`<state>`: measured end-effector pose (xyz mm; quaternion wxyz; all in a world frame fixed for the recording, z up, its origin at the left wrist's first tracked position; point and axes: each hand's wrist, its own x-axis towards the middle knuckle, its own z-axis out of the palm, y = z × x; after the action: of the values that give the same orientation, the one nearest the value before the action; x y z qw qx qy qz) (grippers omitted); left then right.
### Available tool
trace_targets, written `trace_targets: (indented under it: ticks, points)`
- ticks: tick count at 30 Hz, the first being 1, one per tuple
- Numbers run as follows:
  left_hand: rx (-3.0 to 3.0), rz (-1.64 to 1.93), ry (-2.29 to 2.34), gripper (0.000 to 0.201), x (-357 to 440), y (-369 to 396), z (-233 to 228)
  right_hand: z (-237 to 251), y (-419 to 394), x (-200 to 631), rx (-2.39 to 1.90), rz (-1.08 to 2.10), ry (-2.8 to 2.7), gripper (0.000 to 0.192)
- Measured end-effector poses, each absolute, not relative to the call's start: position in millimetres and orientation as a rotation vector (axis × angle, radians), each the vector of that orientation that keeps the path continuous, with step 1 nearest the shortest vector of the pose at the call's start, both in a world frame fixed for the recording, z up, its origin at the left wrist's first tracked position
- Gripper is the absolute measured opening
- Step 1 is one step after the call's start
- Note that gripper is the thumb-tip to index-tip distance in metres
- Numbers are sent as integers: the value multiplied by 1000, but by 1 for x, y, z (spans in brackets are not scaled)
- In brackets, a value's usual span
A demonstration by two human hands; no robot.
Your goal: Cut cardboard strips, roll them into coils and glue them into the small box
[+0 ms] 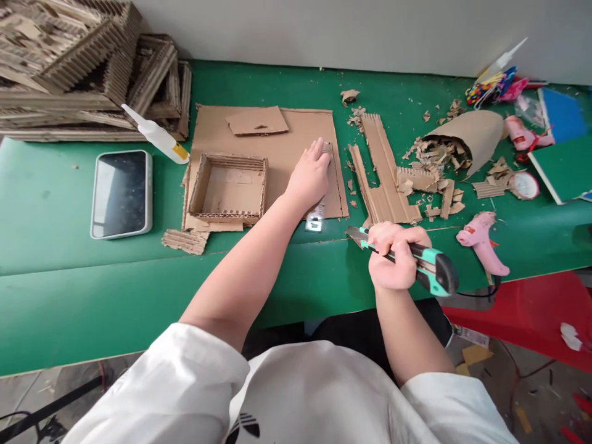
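Left hand [311, 176] lay flat, fingers together, pinning a ruler [318, 209] on the cardboard sheet [300, 126]; right hand [393, 256] was clamped round the utility knife [416, 259]. If that ruler slipped, the blade could've ridden over it into those fingertips.

A long green table [69, 296] is set against a plain pale wall [324, 31], and the top looks like it's made of two green sheets, with a seam seen running across near the front edge. Everything is lit pretty evenly, with a soft glare picked up on the green surface at left. To the right, a red stool [522, 314] is parked just beside the table. Below the edge, a grey concrete-looking floor [531, 394] can be made out, with black cables [28, 419] trailed across it at bottom left.
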<state>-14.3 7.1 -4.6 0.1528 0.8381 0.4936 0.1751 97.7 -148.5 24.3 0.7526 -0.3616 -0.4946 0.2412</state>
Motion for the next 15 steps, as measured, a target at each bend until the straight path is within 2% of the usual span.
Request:
trace_targets:
  ticks: [8,15]
  points:
    - [2404,595,1500,41,-16,5,-4,19,-146,111,-859,480,-897,16]
    - [2466,637,1495,27,-15,4,-5,14,-150,111,-877,414,-918,7]
